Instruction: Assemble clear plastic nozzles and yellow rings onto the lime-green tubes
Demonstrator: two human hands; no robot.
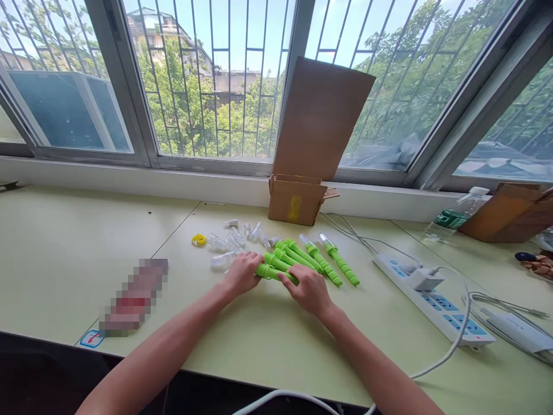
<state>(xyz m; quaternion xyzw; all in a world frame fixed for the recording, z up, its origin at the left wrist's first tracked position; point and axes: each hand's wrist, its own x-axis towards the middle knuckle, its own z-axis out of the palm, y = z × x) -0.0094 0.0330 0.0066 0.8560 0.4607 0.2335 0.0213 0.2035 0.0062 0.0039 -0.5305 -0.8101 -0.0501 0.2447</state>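
Note:
A bright green plastic tube with a ribbed, threaded end lies crosswise between my hands, low over the table. The fingers of my left hand are closed at its threaded end. Around its other end my right hand is closed. Just behind it lie several similar green tubes side by side. To their right are two green tubes with clear tips. Several clear plastic caps are scattered beyond my left hand, beside a small yellow coil.
An open cardboard box stands against the window ledge. At right are a power strip with plugs and cables, a water bottle and another cardboard box. A blurred-out item lies on the table at left.

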